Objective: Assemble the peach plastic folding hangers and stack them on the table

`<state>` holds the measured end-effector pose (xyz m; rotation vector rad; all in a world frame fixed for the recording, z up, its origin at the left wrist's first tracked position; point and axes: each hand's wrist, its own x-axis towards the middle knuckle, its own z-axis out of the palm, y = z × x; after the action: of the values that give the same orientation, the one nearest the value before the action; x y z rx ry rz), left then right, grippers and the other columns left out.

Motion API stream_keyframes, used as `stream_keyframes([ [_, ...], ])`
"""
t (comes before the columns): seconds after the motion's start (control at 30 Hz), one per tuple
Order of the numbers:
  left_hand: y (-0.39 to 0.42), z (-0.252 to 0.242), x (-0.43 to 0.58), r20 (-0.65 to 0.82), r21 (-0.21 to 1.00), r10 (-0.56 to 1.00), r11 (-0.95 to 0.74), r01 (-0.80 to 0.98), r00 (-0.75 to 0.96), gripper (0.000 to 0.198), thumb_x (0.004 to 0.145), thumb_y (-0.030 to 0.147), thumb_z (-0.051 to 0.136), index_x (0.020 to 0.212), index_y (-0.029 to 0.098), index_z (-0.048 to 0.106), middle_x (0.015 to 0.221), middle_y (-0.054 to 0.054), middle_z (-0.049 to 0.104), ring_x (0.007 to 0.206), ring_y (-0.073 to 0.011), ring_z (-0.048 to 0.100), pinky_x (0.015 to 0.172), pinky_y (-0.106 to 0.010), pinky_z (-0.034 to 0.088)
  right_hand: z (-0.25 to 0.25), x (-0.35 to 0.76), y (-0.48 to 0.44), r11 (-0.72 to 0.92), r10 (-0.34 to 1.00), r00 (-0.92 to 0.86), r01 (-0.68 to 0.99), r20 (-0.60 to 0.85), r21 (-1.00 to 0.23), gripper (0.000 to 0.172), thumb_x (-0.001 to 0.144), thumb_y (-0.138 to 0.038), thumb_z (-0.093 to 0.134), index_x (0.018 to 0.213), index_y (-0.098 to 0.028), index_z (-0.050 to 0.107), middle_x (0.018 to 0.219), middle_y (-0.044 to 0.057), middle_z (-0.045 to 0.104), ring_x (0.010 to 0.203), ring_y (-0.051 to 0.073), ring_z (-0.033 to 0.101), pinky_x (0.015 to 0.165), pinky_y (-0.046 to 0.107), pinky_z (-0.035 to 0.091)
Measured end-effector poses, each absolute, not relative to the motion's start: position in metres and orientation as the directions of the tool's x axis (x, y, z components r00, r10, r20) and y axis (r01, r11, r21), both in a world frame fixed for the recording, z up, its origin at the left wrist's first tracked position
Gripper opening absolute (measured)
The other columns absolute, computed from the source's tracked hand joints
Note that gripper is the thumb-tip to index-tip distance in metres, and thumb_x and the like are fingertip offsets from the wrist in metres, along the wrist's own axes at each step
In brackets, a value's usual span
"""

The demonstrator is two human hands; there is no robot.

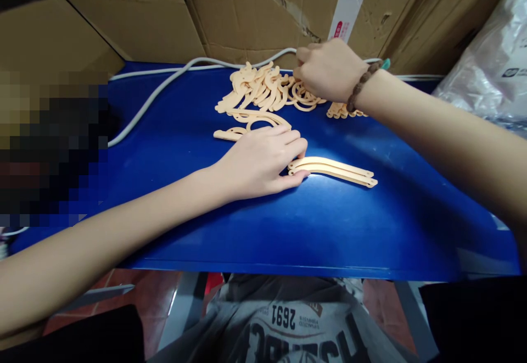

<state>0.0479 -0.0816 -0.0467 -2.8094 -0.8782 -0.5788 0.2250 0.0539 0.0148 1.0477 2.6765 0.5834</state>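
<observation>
Two long, slightly curved cream strips (333, 169) lie side by side on the blue table. My left hand (263, 160) has its thumb and fingers closed about their left ends. Just behind it are more cream pieces, a curved arm (257, 115) and a ring-shaped part (263, 125), partly covered by the hand. My right hand (329, 69), with a brown braided band at the wrist, reaches to the back over cream rings (303, 99). Its fingers are curled and their tips are hidden, so what they hold cannot be made out.
A heap of curved cream pieces (259, 85) lies at the back of the blue table (206, 231). Small cream pieces (340, 111) sit under my right wrist. A white cable (154, 94) runs along the back, before cardboard boxes (247, 11). Plastic-wrapped goods (489, 61) stand at right.
</observation>
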Motion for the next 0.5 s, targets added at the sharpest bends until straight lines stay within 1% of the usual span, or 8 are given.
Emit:
stream_keyframes([
  [0.1, -0.084, -0.042, 0.051, 0.336, -0.093, 0.529, -0.805, 0.586, 0.779, 0.024, 0.105, 0.036, 0.061, 0.092, 0.016, 0.067, 0.088, -0.006, 0.072, 0.082, -0.0244, 0.065, 0.066, -0.034, 0.042, 0.018, 0.225, 0.054, 0.693, 0.662, -0.750, 0.607, -0.009, 0.389, 0.025, 0.105, -0.009, 0.043, 0.101, -0.004, 0.068, 0.134, 0.028, 0.069, 0.132, 0.036, 0.064, 0.101, 0.046, 0.046],
  [0.17, -0.087, -0.038, 0.055, 0.297, -0.162, 0.527, -0.794, 0.586, 0.796, 0.023, 0.106, 0.033, 0.058, 0.094, 0.015, 0.068, 0.089, -0.008, 0.072, 0.083, -0.0259, 0.066, 0.068, -0.035, 0.044, 0.025, 0.229, 0.053, 0.711, 0.641, -0.767, 0.609, 0.029, 0.351, 0.022, 0.105, -0.011, 0.045, 0.095, -0.007, 0.064, 0.137, 0.026, 0.068, 0.135, 0.036, 0.061, 0.106, 0.048, 0.044],
  [0.27, -0.091, -0.033, 0.062, 0.248, -0.238, 0.520, -0.785, 0.572, 0.817, 0.024, 0.106, 0.031, 0.055, 0.096, 0.014, 0.070, 0.090, -0.012, 0.073, 0.087, -0.0290, 0.068, 0.074, -0.038, 0.049, 0.040, 0.239, 0.044, 0.722, 0.632, -0.767, 0.635, 0.111, 0.274, 0.023, 0.107, -0.016, 0.045, 0.099, -0.008, 0.064, 0.141, 0.028, 0.066, 0.141, 0.040, 0.056, 0.113, 0.055, 0.038],
  [0.3, -0.092, -0.032, 0.065, 0.229, -0.250, 0.520, -0.786, 0.566, 0.823, 0.025, 0.106, 0.030, 0.055, 0.097, 0.014, 0.071, 0.089, -0.012, 0.074, 0.087, -0.0300, 0.068, 0.075, -0.039, 0.050, 0.043, 0.243, 0.040, 0.713, 0.644, -0.749, 0.661, 0.154, 0.235, 0.022, 0.106, -0.020, 0.047, 0.101, -0.007, 0.065, 0.139, 0.028, 0.067, 0.140, 0.042, 0.057, 0.113, 0.056, 0.038],
  [0.37, -0.093, -0.029, 0.069, 0.199, -0.253, 0.524, -0.789, 0.560, 0.828, 0.025, 0.105, 0.028, 0.053, 0.098, 0.013, 0.072, 0.088, -0.012, 0.074, 0.088, -0.0316, 0.068, 0.075, -0.041, 0.051, 0.046, 0.251, 0.027, 0.686, 0.679, -0.692, 0.717, 0.244, 0.124, 0.020, 0.102, -0.021, 0.051, 0.102, -0.009, 0.066, 0.128, 0.024, 0.073, 0.131, 0.041, 0.063, 0.109, 0.056, 0.041],
  [0.4, -0.093, -0.029, 0.071, 0.190, -0.245, 0.527, -0.792, 0.560, 0.829, 0.025, 0.105, 0.028, 0.053, 0.100, 0.013, 0.072, 0.088, -0.012, 0.074, 0.088, -0.0321, 0.068, 0.077, -0.042, 0.051, 0.044, 0.255, 0.019, 0.673, 0.700, -0.655, 0.738, 0.285, 0.042, 0.017, 0.100, -0.023, 0.054, 0.101, -0.011, 0.067, 0.118, 0.020, 0.076, 0.121, 0.037, 0.067, 0.105, 0.053, 0.044],
  [0.43, -0.093, -0.028, 0.072, 0.189, -0.233, 0.528, -0.795, 0.561, 0.828, 0.026, 0.106, 0.029, 0.053, 0.100, 0.014, 0.073, 0.088, -0.012, 0.074, 0.089, -0.0326, 0.068, 0.078, -0.043, 0.052, 0.040, 0.259, 0.011, 0.670, 0.718, -0.628, 0.741, 0.301, -0.050, 0.015, 0.100, -0.026, 0.057, 0.100, -0.014, 0.067, 0.108, 0.015, 0.078, 0.110, 0.031, 0.070, 0.100, 0.048, 0.046],
  [0.5, -0.093, -0.030, 0.072, 0.208, -0.207, 0.529, -0.798, 0.566, 0.822, 0.026, 0.105, 0.030, 0.053, 0.101, 0.014, 0.073, 0.090, -0.013, 0.074, 0.094, -0.0336, 0.068, 0.082, -0.044, 0.053, 0.026, 0.266, -0.005, 0.658, 0.750, -0.587, 0.708, 0.306, -0.254, 0.012, 0.101, -0.026, 0.057, 0.092, -0.019, 0.061, 0.093, 0.007, 0.076, 0.088, 0.018, 0.069, 0.086, 0.033, 0.051],
])
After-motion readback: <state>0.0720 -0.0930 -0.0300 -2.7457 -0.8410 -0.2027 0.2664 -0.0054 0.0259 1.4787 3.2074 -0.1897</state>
